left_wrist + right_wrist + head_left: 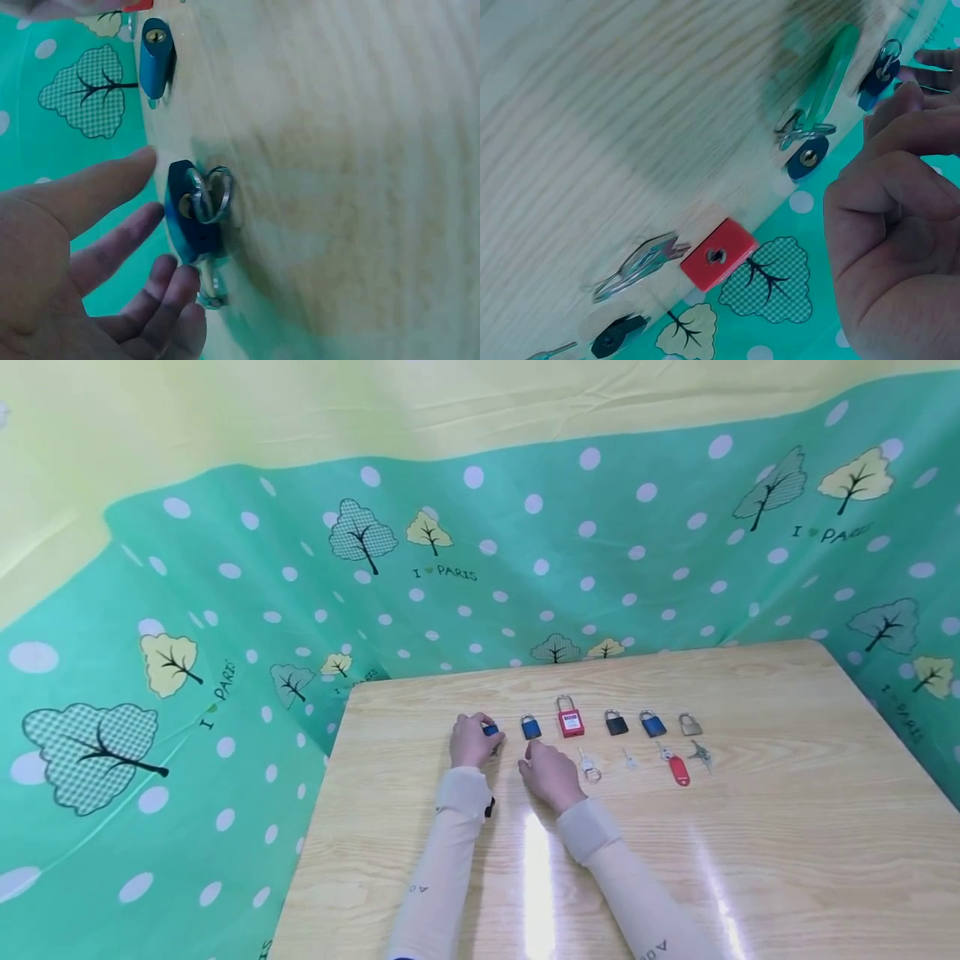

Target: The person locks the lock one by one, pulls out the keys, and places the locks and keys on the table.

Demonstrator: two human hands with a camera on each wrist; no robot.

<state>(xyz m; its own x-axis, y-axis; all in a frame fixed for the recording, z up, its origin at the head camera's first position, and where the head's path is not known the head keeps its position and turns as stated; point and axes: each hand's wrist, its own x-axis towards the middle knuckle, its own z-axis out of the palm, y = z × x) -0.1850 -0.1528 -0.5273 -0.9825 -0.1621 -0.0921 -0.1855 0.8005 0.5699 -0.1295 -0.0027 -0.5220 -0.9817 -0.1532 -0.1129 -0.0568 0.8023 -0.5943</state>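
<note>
At the left end of a row of padlocks lies a blue padlock (193, 217) with a key on a metal ring (213, 196) at its keyhole. My left hand (470, 742) is at this padlock, thumb and fingers (127, 240) spread, fingertips right at its body. My right hand (551, 772) hovers in front of a second blue padlock (531, 727), its fingers (885, 187) loosely curled with nothing seen in them. Beside that padlock, in the right wrist view, lies a green key tag (832, 79) with keys; the right hand hides it in the head view.
Rightward along the row are a red padlock (571, 721), a black padlock (617, 724), another blue padlock (652, 724) and a grey padlock (690, 727). Before them lie keys (588, 767) and a red key tag (678, 770). A green curtain (510, 585) borders the wooden table (787, 827).
</note>
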